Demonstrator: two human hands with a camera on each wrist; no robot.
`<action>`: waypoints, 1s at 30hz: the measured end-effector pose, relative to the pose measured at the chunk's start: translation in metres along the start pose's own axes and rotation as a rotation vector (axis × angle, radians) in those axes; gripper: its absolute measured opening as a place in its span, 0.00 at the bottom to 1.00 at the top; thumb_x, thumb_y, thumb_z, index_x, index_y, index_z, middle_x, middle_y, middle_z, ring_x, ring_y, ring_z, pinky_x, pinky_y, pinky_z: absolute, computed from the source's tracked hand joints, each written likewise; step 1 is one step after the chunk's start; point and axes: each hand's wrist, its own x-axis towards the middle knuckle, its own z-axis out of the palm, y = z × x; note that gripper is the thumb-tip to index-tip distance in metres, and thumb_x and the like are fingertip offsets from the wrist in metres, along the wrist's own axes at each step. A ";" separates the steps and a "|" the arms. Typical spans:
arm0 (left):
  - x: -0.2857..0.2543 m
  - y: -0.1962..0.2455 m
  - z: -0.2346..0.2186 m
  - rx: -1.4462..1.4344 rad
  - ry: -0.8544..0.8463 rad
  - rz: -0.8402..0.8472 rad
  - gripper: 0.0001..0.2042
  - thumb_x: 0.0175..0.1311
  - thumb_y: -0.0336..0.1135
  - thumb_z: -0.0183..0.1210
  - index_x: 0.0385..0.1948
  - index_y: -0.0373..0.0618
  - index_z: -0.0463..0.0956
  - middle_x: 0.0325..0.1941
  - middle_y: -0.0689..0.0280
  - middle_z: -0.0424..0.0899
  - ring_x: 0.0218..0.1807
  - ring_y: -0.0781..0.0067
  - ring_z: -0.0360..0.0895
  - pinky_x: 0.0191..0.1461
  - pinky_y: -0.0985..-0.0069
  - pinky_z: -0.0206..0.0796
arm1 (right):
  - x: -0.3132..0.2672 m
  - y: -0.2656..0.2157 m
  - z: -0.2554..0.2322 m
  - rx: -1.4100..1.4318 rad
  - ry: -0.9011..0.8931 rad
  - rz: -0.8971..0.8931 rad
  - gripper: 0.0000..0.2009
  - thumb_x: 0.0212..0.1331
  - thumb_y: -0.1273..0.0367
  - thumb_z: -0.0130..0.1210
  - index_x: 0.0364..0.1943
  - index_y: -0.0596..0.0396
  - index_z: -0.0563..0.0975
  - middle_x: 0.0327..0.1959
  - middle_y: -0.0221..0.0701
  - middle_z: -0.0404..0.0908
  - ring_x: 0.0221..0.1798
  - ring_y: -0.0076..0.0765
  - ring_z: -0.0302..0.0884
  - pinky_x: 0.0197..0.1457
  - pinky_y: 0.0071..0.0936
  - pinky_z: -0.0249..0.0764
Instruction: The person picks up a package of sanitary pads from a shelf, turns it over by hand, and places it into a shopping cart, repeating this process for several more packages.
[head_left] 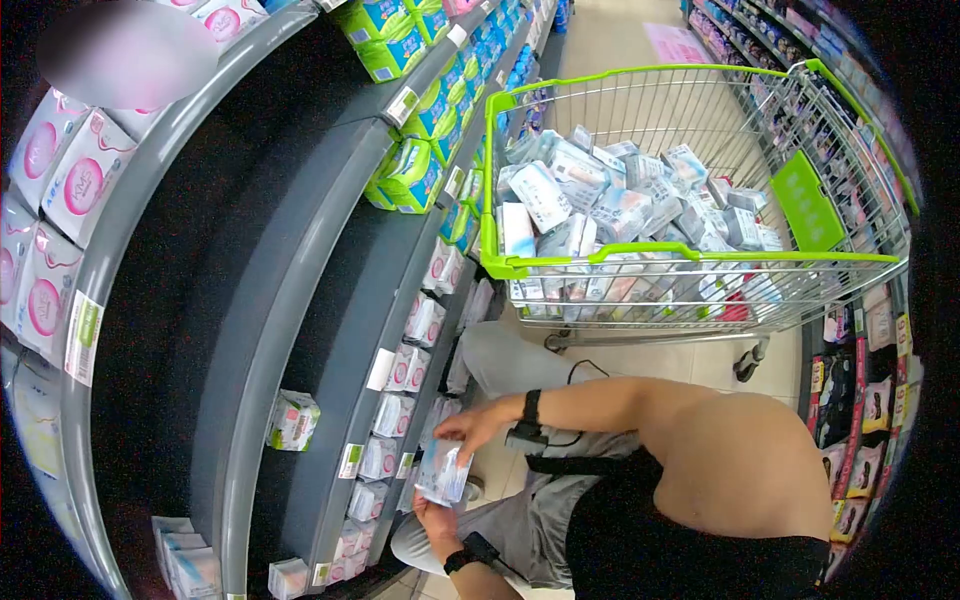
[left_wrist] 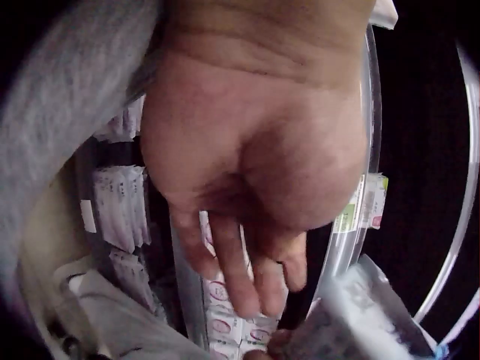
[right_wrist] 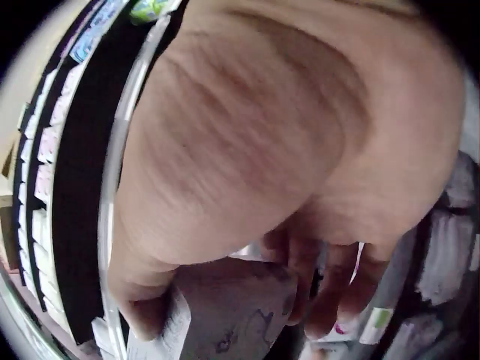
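My right hand [head_left: 475, 425] grips a small white and light-blue pack of sanitary pads [head_left: 440, 478] in front of the lower shelves. In the right wrist view, thumb and fingers lie on opposite sides of this pack [right_wrist: 229, 307]. Just below the pack in the head view is my left hand [head_left: 434, 518], its fingertips close to the near end. The left wrist view shows that hand's fingers [left_wrist: 236, 274] loosely bent with nothing between them, and the pack [left_wrist: 364, 315] off to the lower right.
A wire shopping cart [head_left: 600, 255] with green rims stands behind, heaped with similar packs [head_left: 620, 190]. Small packs [head_left: 395, 415] line the lowest shelves. A single green-and-white pack [head_left: 295, 420] sits on a dark shelf [head_left: 330, 330]. Larger pink-and-white packs [head_left: 85, 185] fill the upper shelf.
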 end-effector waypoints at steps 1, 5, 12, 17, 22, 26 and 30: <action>0.008 -0.018 -0.025 0.458 -0.022 0.143 0.17 0.65 0.25 0.54 0.56 0.38 0.69 0.54 0.56 0.79 0.50 0.67 0.78 0.54 0.70 0.70 | 0.008 0.005 -0.019 -0.140 -0.051 -0.027 0.36 0.49 0.57 0.70 0.58 0.60 0.66 0.51 0.27 0.73 0.54 0.24 0.68 0.59 0.28 0.68; 0.000 -0.018 -0.026 0.578 -0.112 -0.181 0.29 0.66 0.38 0.57 0.67 0.44 0.56 0.53 0.56 0.80 0.49 0.67 0.78 0.53 0.71 0.69 | -0.028 -0.097 -0.061 -0.246 0.299 -0.122 0.47 0.48 0.58 0.71 0.71 0.55 0.56 0.69 0.36 0.63 0.71 0.38 0.59 0.75 0.39 0.49; 0.007 -0.013 -0.005 0.669 -0.117 -0.227 0.25 0.67 0.38 0.56 0.64 0.42 0.61 0.50 0.57 0.81 0.49 0.66 0.78 0.52 0.71 0.69 | -0.088 -0.240 -0.048 1.056 -0.029 -0.990 0.54 0.34 0.28 0.58 0.61 0.55 0.65 0.57 0.44 0.74 0.50 0.36 0.74 0.50 0.33 0.71; 0.008 -0.015 0.001 0.757 -0.113 -0.263 0.23 0.67 0.38 0.56 0.61 0.44 0.65 0.47 0.60 0.82 0.48 0.68 0.78 0.52 0.71 0.68 | -0.088 -0.222 -0.012 0.278 -0.065 -0.731 0.42 0.37 0.39 0.68 0.51 0.56 0.71 0.45 0.35 0.78 0.42 0.31 0.75 0.42 0.26 0.72; 0.012 -0.016 -0.007 0.853 -0.193 -0.269 0.21 0.68 0.41 0.55 0.60 0.45 0.66 0.50 0.60 0.80 0.49 0.70 0.77 0.51 0.73 0.68 | -0.061 -0.220 0.020 -0.419 -0.238 -0.465 0.26 0.53 0.56 0.66 0.48 0.58 0.72 0.40 0.33 0.76 0.41 0.35 0.75 0.46 0.32 0.72; 0.013 -0.021 -0.017 0.839 -0.227 -0.232 0.21 0.68 0.41 0.56 0.60 0.46 0.67 0.50 0.61 0.80 0.49 0.70 0.77 0.52 0.72 0.68 | -0.031 -0.237 0.042 -0.792 -0.496 -0.511 0.28 0.57 0.55 0.62 0.54 0.56 0.67 0.45 0.36 0.73 0.49 0.44 0.74 0.49 0.36 0.72; 0.013 -0.040 -0.037 0.867 -0.289 -0.155 0.21 0.68 0.41 0.56 0.59 0.47 0.67 0.51 0.62 0.79 0.50 0.71 0.76 0.54 0.72 0.67 | 0.020 -0.282 0.079 -0.845 -0.619 -0.583 0.23 0.59 0.58 0.61 0.52 0.57 0.71 0.48 0.36 0.75 0.49 0.42 0.75 0.51 0.32 0.74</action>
